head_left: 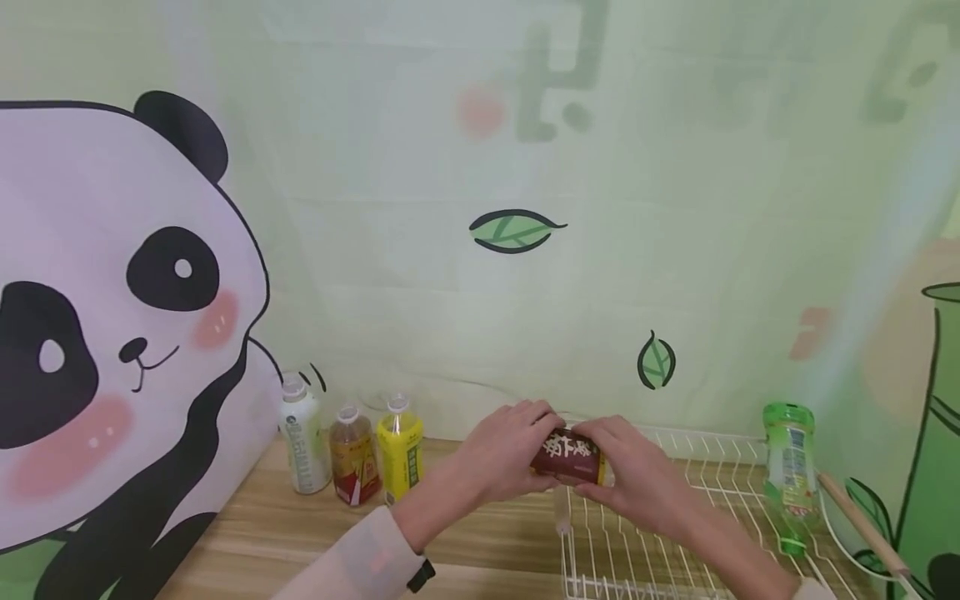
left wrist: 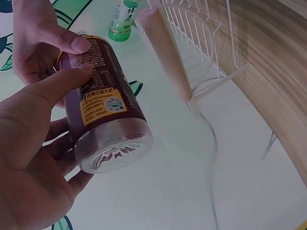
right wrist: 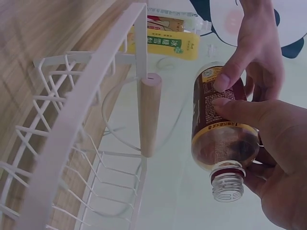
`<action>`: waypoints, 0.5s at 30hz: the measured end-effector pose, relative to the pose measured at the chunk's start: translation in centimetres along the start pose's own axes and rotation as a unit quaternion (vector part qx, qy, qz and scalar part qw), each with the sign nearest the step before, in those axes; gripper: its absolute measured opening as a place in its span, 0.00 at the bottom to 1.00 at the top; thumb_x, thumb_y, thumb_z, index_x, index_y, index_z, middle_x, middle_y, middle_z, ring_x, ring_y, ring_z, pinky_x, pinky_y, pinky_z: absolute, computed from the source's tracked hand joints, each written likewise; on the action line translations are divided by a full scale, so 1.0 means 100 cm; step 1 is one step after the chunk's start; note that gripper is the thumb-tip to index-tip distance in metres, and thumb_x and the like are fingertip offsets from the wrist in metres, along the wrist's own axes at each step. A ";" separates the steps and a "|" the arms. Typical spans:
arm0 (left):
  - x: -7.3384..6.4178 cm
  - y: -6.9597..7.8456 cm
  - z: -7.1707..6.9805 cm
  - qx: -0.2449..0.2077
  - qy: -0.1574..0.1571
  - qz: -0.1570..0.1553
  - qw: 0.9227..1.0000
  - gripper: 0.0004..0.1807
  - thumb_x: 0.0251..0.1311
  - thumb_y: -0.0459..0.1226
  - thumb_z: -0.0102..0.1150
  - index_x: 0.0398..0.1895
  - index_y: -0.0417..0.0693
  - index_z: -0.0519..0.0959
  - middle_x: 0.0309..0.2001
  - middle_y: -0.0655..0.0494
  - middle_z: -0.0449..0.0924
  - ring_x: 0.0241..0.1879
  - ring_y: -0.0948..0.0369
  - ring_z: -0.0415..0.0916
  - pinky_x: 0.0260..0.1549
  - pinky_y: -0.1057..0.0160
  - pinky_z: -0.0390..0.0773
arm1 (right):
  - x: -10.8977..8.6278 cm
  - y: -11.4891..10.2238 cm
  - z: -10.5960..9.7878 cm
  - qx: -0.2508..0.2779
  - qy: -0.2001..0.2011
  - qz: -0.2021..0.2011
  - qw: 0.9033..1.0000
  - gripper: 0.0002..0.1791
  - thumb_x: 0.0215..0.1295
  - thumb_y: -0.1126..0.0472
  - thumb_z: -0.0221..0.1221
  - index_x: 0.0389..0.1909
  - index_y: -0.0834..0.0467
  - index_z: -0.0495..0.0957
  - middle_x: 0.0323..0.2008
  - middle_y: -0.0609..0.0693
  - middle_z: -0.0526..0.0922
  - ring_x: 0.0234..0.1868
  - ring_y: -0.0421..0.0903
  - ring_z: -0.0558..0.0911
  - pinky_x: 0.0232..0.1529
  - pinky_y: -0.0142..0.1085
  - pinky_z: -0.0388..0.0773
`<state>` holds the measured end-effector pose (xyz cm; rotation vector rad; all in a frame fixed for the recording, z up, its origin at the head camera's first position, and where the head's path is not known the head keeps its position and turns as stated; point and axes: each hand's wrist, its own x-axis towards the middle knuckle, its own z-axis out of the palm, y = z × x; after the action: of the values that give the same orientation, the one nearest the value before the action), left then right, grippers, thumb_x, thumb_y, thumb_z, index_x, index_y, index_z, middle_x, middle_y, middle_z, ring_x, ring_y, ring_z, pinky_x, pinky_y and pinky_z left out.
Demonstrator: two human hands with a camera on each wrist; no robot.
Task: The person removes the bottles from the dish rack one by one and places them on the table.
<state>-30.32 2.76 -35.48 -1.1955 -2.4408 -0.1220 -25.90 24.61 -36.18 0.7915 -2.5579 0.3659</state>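
A clear plastic bottle with a dark maroon label (head_left: 566,457) is held on its side between both hands, above the left end of a white wire rack. My left hand (head_left: 504,457) grips its base end, fingers beneath and thumb on the label in the left wrist view. At the neck end, my right hand (head_left: 637,477) holds the bottle, its thumb close to the left thumb. The threaded neck (right wrist: 227,184) is uncapped in the right wrist view. Through the base (left wrist: 115,148) the plastic looks clear.
The wire rack (head_left: 611,575) has wooden handles (head_left: 862,521). In its right part a green-labelled bottle (head_left: 790,475) stands neck down. White (head_left: 303,442), red-labelled (head_left: 356,458) and yellow-labelled bottles (head_left: 401,450) stand on the wooden table (head_left: 247,533) at left, before a panda-printed cloth (head_left: 420,275).
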 end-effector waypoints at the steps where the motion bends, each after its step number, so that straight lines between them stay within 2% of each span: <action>1: -0.001 0.000 0.001 -0.004 0.001 0.000 1.000 0.38 0.50 0.57 0.73 0.62 0.52 0.73 0.54 0.60 0.75 0.53 0.63 0.72 0.52 0.64 0.77 | 0.000 0.000 0.001 0.000 0.001 -0.001 1.000 0.37 0.47 0.53 0.78 0.59 0.56 0.75 0.54 0.47 0.79 0.54 0.44 0.76 0.53 0.42 0.81; 15: -0.004 -0.001 0.010 -0.030 0.010 -0.004 0.999 0.40 0.47 0.56 0.75 0.62 0.52 0.74 0.52 0.61 0.73 0.50 0.64 0.70 0.49 0.66 0.76 | -0.002 -0.003 0.006 -0.017 0.004 -0.020 1.000 0.39 0.48 0.53 0.77 0.61 0.58 0.74 0.57 0.48 0.78 0.57 0.45 0.76 0.57 0.43 0.79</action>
<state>-30.55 2.69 -36.57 -1.2053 -2.4413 -0.2098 -25.79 24.25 -36.77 0.8258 -2.5294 0.3131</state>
